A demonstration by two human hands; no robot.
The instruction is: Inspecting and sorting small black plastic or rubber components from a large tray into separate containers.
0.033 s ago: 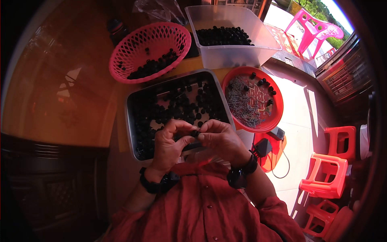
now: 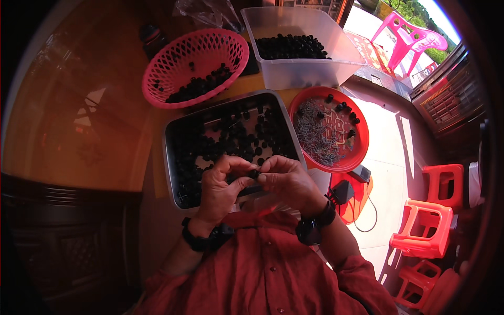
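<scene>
Above the near edge of the metal-rimmed tray (image 2: 167, 157), my two hands meet fingertip to fingertip. My left hand (image 2: 221, 190) pinches a small black cylindrical part (image 2: 254, 174) between thumb and index finger. My right hand (image 2: 293, 185) is closed in a pinch against the part's right side. Whether a second tiny piece sits in those right fingers is hidden. Many similar black parts (image 2: 226, 128) lie loose in the tray below. To its right, a red round tray (image 2: 363, 149) holds a heap of thin grey screws or pins (image 2: 317, 137) and several black parts.
A pink openwork basket (image 2: 152, 79) and a translucent plastic bin (image 2: 294, 73), both with black parts, stand behind the tray. Black adapters (image 2: 344, 192) with a cable lie on a red stool at right. Red stools (image 2: 425, 231) stand farther right; a wooden panel (image 2: 79, 131) rises at left.
</scene>
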